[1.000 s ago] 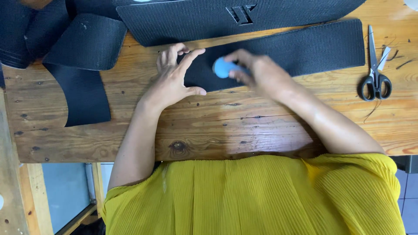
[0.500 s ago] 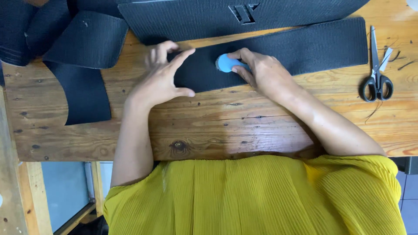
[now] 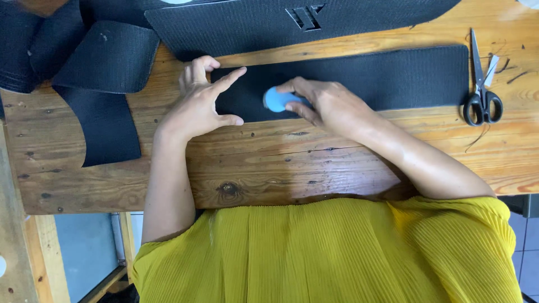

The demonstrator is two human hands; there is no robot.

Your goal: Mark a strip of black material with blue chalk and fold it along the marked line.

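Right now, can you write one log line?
left hand: pressing black strip | right hand: holding blue chalk on strip | scissors: right, untouched

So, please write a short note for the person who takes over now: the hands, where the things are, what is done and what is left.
Left hand: spread flat, pinning the left end of the black strip on the wooden table.
Right hand: holds the small blue round piece against the strip, near its left end.
Scissors: beside the strip's right end, untouched.
Other black cut pieces: along the far edge and left.
Done: no marks visible on the strip.
Left: cannot tell.
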